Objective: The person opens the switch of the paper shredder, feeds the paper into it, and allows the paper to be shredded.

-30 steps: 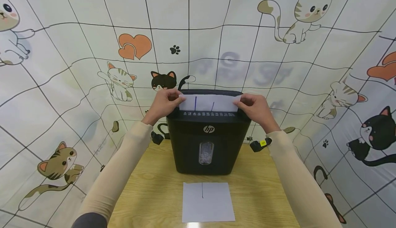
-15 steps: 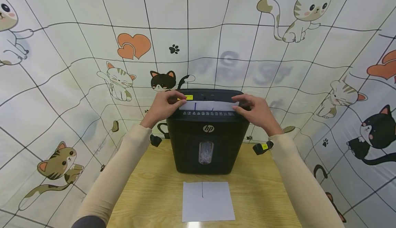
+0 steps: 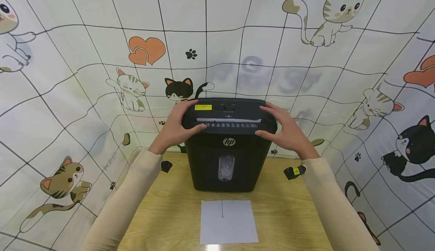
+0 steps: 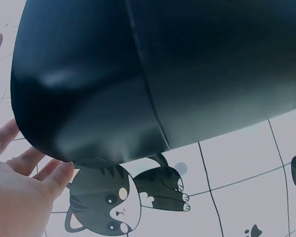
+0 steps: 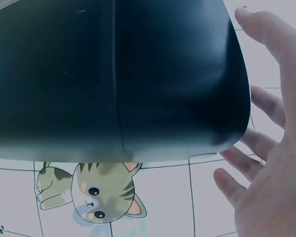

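A black HP paper shredder stands upright in the head view. Only a thin white edge of a paper sheet shows in its top slot; the rest is hidden inside. My left hand is spread at the shredder's left top corner, thumb stretched over the front of the lid. At the opposite corner my right hand has its thumb and fingers apart and holds nothing. In the left wrist view, the fingers lie along the bin's rounded end. The right wrist view has the fingers beside the other end.
A second white sheet with a dark line on it lies on the wooden table, in front of the shredder. A window in the bin shows shreds. Cat-patterned cloth hangs close behind and at both sides.
The paper has sunk into the slot until only its edge shows. Both hands have let go of it and spread outward to the lid's corners.
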Demonstrator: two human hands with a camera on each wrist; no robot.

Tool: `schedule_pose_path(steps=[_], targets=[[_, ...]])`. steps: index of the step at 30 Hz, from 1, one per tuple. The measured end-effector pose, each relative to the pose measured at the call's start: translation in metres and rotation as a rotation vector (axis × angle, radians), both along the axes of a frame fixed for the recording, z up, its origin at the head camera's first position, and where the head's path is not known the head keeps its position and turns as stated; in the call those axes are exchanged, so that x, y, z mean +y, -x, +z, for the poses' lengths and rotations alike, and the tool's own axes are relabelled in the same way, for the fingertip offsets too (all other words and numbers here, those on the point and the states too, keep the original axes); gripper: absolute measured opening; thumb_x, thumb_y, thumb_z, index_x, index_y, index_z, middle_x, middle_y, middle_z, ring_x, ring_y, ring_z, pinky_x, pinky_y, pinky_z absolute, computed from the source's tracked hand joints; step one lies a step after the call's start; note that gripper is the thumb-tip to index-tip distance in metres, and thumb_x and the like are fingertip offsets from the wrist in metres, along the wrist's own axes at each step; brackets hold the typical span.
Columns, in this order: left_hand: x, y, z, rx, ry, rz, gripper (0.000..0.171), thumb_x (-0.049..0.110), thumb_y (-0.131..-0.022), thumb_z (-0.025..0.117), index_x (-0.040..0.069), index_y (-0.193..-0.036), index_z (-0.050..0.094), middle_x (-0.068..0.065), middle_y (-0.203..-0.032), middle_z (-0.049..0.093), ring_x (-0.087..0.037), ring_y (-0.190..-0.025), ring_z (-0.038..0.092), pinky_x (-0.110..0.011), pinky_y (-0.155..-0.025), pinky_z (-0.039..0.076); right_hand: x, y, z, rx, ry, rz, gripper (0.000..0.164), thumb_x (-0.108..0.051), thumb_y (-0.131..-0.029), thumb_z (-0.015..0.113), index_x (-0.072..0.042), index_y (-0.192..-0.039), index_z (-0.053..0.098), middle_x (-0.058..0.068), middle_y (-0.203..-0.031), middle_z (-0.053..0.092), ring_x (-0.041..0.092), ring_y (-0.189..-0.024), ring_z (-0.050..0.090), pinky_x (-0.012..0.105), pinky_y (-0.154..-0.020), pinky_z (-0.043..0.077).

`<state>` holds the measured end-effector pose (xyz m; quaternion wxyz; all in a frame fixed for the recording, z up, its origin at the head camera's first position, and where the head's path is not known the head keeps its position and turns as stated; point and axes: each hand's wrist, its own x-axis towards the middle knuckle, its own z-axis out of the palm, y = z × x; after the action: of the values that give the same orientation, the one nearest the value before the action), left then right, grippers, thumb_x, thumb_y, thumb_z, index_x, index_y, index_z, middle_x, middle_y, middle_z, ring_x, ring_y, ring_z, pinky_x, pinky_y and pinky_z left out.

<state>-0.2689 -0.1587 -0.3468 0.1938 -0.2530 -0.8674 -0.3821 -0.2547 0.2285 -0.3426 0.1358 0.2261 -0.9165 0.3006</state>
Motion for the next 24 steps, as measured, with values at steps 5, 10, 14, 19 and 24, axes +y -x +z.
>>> schedule_pose_path(steps=[5, 10, 14, 19, 24], targets=[[-0.002, -0.008, -0.010, 0.038, 0.010, 0.021, 0.093, 0.048, -0.082, 0.084, 0.027, -0.159, 0.036, -0.001, -0.162, 0.037, -0.025, -0.151, 0.030, -0.060, -0.120, 0.030, 0.006, -0.006, -0.009, -0.033, 0.010, -0.009, 0.096, -0.048, -0.084, 0.082, -0.037, -0.162, 0.027, -0.004, -0.174, 0.011, 0.032, -0.160, 0.011, 0.075, -0.117, 0.018], [-0.005, -0.016, -0.025, 0.081, 0.000, 0.041, 0.101, 0.046, -0.080, 0.086, 0.027, -0.162, 0.030, -0.001, -0.168, 0.027, -0.025, -0.156, 0.023, -0.061, -0.121, 0.027, 0.011, -0.014, -0.022, -0.042, 0.010, -0.020, 0.106, -0.048, -0.082, 0.084, -0.036, -0.164, 0.017, -0.003, -0.174, 0.005, 0.033, -0.161, 0.007, 0.077, -0.116, 0.017], [-0.007, -0.024, -0.039, 0.109, -0.009, 0.072, 0.107, 0.045, -0.077, 0.089, 0.022, -0.163, 0.028, 0.000, -0.171, 0.020, -0.025, -0.158, 0.018, -0.063, -0.121, 0.027, 0.017, -0.021, -0.034, -0.006, 0.033, -0.020, 0.110, -0.044, -0.081, 0.086, -0.030, -0.165, 0.016, -0.004, -0.174, 0.004, 0.031, -0.162, 0.004, 0.076, -0.117, 0.014], [-0.011, -0.034, -0.061, 0.116, -0.034, 0.122, 0.117, 0.046, -0.075, 0.090, 0.026, -0.165, 0.019, 0.003, -0.172, 0.013, -0.022, -0.159, 0.015, -0.063, -0.120, 0.029, 0.023, -0.030, -0.052, 0.016, 0.076, -0.033, 0.114, -0.041, -0.079, 0.088, -0.031, -0.165, 0.015, -0.005, -0.174, 0.001, 0.038, -0.160, 0.006, 0.078, -0.114, 0.015], [-0.015, -0.045, -0.087, 0.091, -0.061, 0.170, 0.122, 0.047, -0.073, 0.091, 0.033, -0.165, 0.012, 0.004, -0.173, 0.010, -0.023, -0.159, 0.015, -0.065, -0.118, 0.030, 0.026, -0.038, -0.070, -0.020, 0.106, -0.062, 0.117, -0.042, -0.078, 0.089, -0.038, -0.164, 0.009, -0.003, -0.174, 0.000, 0.044, -0.158, 0.008, 0.080, -0.109, 0.019]])
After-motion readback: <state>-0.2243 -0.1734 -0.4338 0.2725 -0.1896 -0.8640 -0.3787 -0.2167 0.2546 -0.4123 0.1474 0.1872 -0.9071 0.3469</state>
